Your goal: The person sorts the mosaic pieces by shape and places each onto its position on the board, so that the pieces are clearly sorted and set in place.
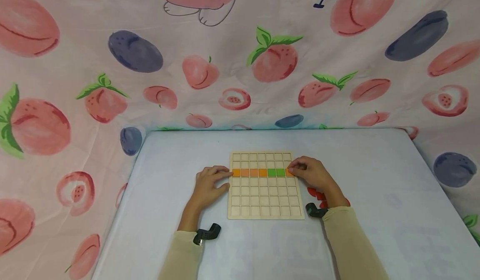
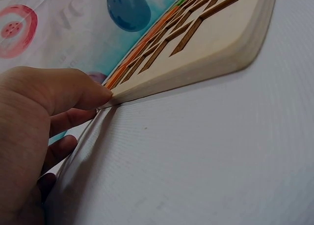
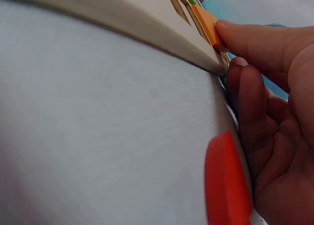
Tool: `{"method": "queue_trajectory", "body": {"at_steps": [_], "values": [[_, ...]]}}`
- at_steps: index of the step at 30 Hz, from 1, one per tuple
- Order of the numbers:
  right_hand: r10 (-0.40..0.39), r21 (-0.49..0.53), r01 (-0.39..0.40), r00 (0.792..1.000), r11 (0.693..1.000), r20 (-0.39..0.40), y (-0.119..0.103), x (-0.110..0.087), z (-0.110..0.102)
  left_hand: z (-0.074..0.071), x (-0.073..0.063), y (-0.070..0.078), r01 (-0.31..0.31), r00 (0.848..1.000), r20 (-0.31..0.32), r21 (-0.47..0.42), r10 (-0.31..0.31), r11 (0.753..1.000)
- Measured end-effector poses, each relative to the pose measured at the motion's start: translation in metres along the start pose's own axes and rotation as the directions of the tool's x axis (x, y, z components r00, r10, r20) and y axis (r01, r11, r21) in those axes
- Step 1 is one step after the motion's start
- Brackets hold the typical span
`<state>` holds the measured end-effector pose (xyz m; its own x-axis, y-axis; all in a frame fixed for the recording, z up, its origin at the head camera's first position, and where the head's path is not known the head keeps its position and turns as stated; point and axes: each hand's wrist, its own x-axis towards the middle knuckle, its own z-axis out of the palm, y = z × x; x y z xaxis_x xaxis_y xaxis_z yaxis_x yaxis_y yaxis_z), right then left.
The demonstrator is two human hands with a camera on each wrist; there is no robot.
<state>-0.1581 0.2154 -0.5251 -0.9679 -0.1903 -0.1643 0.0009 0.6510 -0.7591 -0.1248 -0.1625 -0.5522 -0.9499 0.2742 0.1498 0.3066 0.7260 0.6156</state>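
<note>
Near the worktop's (image 1: pixel 176 155) far edge, your right grip (image 1: pixel 314 174) pinches an orange tile (image 3: pixel 205 22) at the right side of the board (image 1: pixel 265 191), maybe to fit it in. Your spread left grip (image 1: pixel 207 186) touches the board's left side, likely so it won't slide.

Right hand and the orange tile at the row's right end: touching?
Touching. The right wrist view shows the right hand with its thumb against the orange tile, no gap between.

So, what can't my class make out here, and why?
Head: number of red pieces; right arm overlaps them.
Head: full outline of orange tile; right fingers cover part.
Left wrist: rest of board; top edge cuts it.
Right wrist: lower end of red piece; bottom edge cuts it.
</note>
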Motion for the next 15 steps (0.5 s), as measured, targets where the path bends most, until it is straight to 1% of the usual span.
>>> {"method": "queue_trajectory", "body": {"at_steps": [10,15], "values": [[0.004,0.012,-0.004,1.000,1.000,-0.005,0.0012,0.0000,0.0003,-0.0008,-0.0004,0.0025,-0.013,1.000,-0.008,-0.005,0.013,1.000],[0.002,0.022,-0.002,1.000,1.000,0.001,0.0022,0.0001,-0.0003,-0.0008,-0.0004,0.0021,-0.008,1.000,-0.004,-0.004,0.008,1.000]]}}
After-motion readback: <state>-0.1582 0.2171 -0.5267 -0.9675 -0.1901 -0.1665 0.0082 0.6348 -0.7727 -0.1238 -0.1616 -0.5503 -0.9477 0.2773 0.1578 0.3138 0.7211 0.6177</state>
